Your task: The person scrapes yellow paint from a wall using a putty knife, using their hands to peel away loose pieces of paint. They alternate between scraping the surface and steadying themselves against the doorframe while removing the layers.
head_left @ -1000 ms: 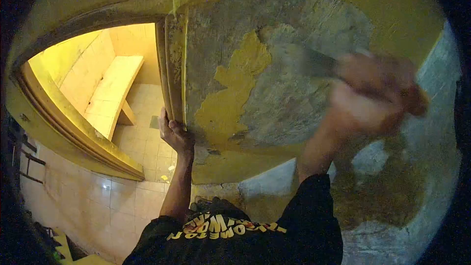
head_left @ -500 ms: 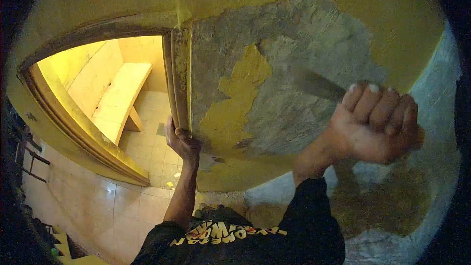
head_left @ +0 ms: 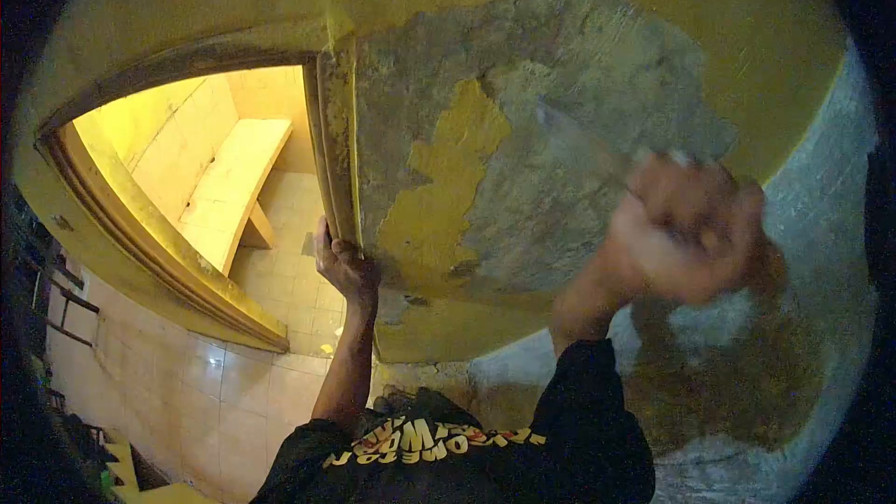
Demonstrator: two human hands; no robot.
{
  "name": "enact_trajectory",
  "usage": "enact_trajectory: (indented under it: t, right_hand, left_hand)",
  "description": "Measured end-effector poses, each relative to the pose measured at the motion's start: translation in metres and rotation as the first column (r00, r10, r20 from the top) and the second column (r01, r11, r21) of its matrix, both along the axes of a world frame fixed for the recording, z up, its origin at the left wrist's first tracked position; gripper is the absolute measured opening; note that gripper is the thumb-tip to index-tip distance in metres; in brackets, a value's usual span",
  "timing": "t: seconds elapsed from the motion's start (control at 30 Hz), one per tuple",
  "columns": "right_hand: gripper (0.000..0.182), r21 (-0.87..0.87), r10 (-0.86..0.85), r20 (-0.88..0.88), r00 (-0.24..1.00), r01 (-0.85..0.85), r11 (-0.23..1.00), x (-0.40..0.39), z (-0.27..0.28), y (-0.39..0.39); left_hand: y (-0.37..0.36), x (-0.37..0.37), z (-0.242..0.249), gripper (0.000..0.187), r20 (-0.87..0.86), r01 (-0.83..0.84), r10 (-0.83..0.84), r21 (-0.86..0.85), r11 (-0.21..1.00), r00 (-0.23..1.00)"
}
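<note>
Against the patchy wall of yellow paint and bare grey plaster, our right hand is clenched around a grey, flat-bladed scraping tool, both blurred. The blade slants up and left from our fist, over the bare plaster right of an irregular island of yellow paint; we cannot tell whether its tip touches. Our left hand grasps the lower part of the brown, moulded door frame, its fingers curled around the edge beside the lit opening.
</note>
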State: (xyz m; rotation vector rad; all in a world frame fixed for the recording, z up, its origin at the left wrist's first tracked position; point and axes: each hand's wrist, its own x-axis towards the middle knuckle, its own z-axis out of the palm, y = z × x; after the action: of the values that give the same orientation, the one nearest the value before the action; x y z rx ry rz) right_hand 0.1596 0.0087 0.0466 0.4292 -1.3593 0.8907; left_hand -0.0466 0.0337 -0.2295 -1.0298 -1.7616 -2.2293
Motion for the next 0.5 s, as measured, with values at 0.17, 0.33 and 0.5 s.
enact_trajectory:
  t: [0.17,0.33,0.5]
  right_hand:
    - [0.032,0.019,0.017,-0.095,0.995,-0.015,1.0,-0.002,-0.008,-0.004]
    - [0.032,0.031,-0.103,-0.072,0.992,0.105,0.994,0.004,-0.009,-0.006]
    - [0.034,-0.151,-0.041,-0.114,0.993,0.024,0.988,-0.007,-0.006,-0.005]
  left_hand:
    - [-0.004,-0.001,0.0,0.071,-0.003,-0.015,0.015,-0.043,0.999,1.0]
    - [-0.001,-0.002,-0.003,0.07,-0.02,-0.028,0.027,-0.053,0.998,0.999]
    - [-0.005,0.004,0.008,0.071,-0.013,-0.004,0.005,0.038,0.999,1.0]
